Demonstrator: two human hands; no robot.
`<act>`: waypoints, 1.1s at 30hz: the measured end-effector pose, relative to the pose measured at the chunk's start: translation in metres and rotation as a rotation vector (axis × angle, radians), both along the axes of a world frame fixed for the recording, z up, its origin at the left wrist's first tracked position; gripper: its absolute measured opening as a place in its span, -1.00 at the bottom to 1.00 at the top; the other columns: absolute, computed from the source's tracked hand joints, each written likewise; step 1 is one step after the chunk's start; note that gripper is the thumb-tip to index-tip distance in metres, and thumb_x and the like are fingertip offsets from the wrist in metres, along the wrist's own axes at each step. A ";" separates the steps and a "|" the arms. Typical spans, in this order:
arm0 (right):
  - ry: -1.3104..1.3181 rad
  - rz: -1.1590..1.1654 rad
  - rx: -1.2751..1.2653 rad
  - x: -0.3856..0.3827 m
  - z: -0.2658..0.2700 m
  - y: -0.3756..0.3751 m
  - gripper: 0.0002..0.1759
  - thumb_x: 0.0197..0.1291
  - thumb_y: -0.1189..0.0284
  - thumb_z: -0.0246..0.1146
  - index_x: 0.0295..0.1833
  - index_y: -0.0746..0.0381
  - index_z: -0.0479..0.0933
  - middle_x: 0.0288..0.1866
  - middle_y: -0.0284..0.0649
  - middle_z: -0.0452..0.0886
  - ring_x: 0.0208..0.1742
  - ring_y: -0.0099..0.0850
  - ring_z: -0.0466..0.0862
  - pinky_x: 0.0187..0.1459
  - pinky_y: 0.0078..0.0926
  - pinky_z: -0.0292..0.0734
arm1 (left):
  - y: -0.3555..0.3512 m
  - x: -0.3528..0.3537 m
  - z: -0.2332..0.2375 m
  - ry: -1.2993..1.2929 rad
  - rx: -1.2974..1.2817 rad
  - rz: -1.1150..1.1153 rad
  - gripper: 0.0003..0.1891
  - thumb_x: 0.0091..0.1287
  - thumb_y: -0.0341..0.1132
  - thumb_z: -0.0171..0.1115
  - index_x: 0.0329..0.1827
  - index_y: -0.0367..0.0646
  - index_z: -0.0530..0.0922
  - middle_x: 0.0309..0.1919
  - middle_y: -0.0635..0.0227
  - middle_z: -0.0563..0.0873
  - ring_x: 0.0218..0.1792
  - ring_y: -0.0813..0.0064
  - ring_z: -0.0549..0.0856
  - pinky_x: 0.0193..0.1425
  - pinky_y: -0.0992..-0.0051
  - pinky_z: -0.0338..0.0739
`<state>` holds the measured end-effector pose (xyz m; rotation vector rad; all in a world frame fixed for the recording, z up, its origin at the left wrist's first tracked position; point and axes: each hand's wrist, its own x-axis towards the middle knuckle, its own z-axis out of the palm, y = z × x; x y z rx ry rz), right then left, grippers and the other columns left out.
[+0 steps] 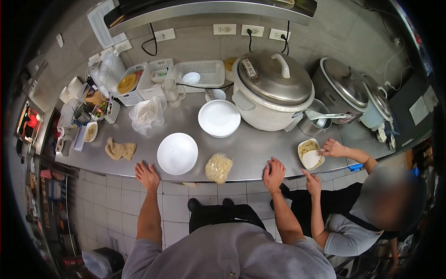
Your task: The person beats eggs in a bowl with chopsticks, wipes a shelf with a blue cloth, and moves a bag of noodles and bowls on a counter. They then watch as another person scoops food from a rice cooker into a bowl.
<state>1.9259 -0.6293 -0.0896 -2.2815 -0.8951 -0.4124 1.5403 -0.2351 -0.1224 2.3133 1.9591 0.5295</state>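
Observation:
My left hand [147, 176] lies on the front edge of the steel counter [260, 160], fingers apart and nothing in it. Right beside it stands a white bowl [177, 153]. A clear plastic bag of pale yellow food [219, 168] sits near the edge between my hands; its exact contents I cannot make out. On that same edge my right hand [274, 174] rests with its fingers stretched out, holding nothing. A tan cloth [120, 149] lies crumpled beyond my left hand. Behind the bag is a stack of white bowls [219, 117].
A co-worker's hand [333, 148] holds a white spoon [312, 158] in a dish of yellowish food [308, 147] on the right. A large rice cooker [274, 93], more cookers [344, 83], a metal pot [316, 124], a plastic bag [147, 115] and baskets [200, 73] line the back.

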 end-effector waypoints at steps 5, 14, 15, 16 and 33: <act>0.020 0.002 0.020 -0.001 0.001 0.001 -0.76 0.18 0.41 0.20 -0.05 0.22 0.58 0.16 -0.14 0.60 0.25 -0.13 0.52 0.32 -0.13 0.28 | 0.000 0.000 0.000 0.001 0.002 0.010 -0.36 0.57 0.08 -0.21 0.52 -0.20 0.18 0.55 -0.07 0.16 0.58 -0.06 0.06 0.58 -0.10 -0.13; 0.012 0.003 0.007 0.000 0.001 0.001 -0.75 0.17 0.41 0.21 -0.04 0.23 0.58 0.18 -0.12 0.60 0.26 -0.11 0.51 0.32 -0.12 0.28 | -0.001 0.000 0.001 -0.030 0.000 0.004 -0.36 0.57 0.07 -0.20 0.53 -0.21 0.17 0.55 -0.07 0.15 0.58 -0.07 0.04 0.59 -0.10 -0.15; 0.013 0.003 0.006 -0.001 0.001 0.001 -0.75 0.17 0.41 0.21 -0.04 0.23 0.58 0.18 -0.12 0.60 0.26 -0.11 0.51 0.32 -0.12 0.28 | -0.001 0.000 0.001 -0.034 0.001 0.004 -0.36 0.56 0.06 -0.20 0.53 -0.22 0.18 0.55 -0.06 0.15 0.58 -0.06 0.04 0.59 -0.10 -0.16; 0.013 0.003 0.004 -0.001 0.002 0.001 -0.75 0.17 0.41 0.21 -0.04 0.23 0.58 0.18 -0.12 0.60 0.26 -0.11 0.51 0.32 -0.11 0.27 | -0.001 0.000 0.000 -0.038 0.002 0.004 -0.36 0.56 0.06 -0.20 0.52 -0.22 0.18 0.55 -0.06 0.16 0.58 -0.06 0.04 0.60 -0.10 -0.16; -0.007 0.005 -0.009 -0.001 -0.002 0.002 -0.74 0.18 0.41 0.21 -0.02 0.23 0.58 0.18 -0.10 0.59 0.26 -0.09 0.51 0.32 -0.10 0.27 | -0.004 0.002 0.006 -0.047 -0.033 0.027 -0.37 0.55 0.07 -0.16 0.52 -0.18 0.22 0.57 -0.03 0.14 0.59 -0.05 0.03 0.61 -0.08 -0.16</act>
